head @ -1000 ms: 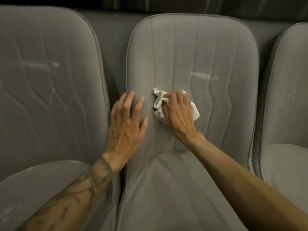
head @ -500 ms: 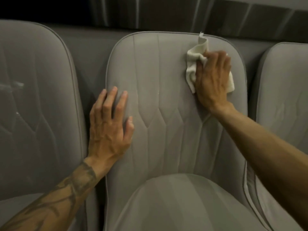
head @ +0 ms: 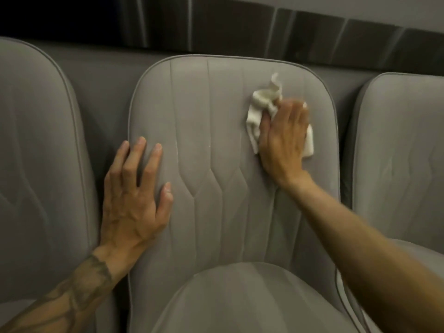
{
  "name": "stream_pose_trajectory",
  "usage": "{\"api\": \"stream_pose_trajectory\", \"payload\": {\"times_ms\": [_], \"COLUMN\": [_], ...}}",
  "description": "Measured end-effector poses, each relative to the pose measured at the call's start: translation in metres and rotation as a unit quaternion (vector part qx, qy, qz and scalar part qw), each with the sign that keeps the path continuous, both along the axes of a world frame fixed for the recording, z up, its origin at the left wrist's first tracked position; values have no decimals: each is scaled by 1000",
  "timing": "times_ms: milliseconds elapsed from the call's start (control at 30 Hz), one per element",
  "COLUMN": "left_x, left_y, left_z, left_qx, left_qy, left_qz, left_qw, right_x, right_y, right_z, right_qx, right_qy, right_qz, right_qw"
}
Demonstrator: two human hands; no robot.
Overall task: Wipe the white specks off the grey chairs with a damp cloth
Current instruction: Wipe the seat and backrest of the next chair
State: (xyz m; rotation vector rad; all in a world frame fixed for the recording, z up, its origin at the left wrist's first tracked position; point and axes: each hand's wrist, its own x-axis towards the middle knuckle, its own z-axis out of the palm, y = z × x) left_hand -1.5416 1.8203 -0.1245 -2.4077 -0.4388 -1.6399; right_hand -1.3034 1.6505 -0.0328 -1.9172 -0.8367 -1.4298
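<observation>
Wiping step on the backrest of the middle chair (head: 216, 164), seen from the head camera. Right hand (head: 283, 143) lies flat, palm down, on the upper right part of the backrest, pressing a crumpled white cloth (head: 260, 109) against the upholstery; the cloth shows above and to the left of the fingers, and a corner shows past the hand's right edge. Whether the fingers are curled into the cloth or merely pin it cannot be told; the hand holds it by pressure at least. Left hand (head: 134, 193) grasps nothing: it rests with fingers spread on the left border of the same backrest, evidently as a brace. Left chair (head: 40, 164) and right chair (head: 396, 152) stand just beside the middle one, neither touched by the cloth.

Faint pale marks (head: 177, 150) run along the stitched seams in the centre-left of the backrest, well apart from the cloth. Judged from this, the backrest is partly done and these seams remain. The next move calls for drawing the cloth leftward and down across the panel with firm pressure, working it into the seam grooves where residue may lodge, while the left hand steadies the backrest or shifts clear of the path. The seat cushion (head: 252, 301) and neighbouring chairs would presumably follow.
</observation>
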Motion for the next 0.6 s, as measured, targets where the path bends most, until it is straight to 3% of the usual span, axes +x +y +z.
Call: {"api": "stream_pose_trajectory", "payload": {"times_ms": [100,167,300,400,500,600], "left_x": [-2,-3,-2,-1,-2,-2], "left_y": [0,-1,-1,0,-2,-2], "left_z": [2,3,3,2,2,4], "left_qx": [-2,-3,-1,5,-1,-2], "left_qy": [7,10,9,8,6,8], "left_qz": [2,8,12,8,5,-1], "left_qw": [1000,1000,1000,1000,1000,1000], "right_x": [-16,-4,26,17,-3,7], "right_y": [-19,-34,-31,-31,-47,-54], "right_z": [-37,-18,48,28,-19,2], "right_qx": [-132,-207,-102,-48,-116,-158], "right_qy": [-28,-77,-69,-12,-6,-30], "right_qz": [56,61,-20,-59,-32,-25], "right_qw": [989,973,992,997,993,987]}}
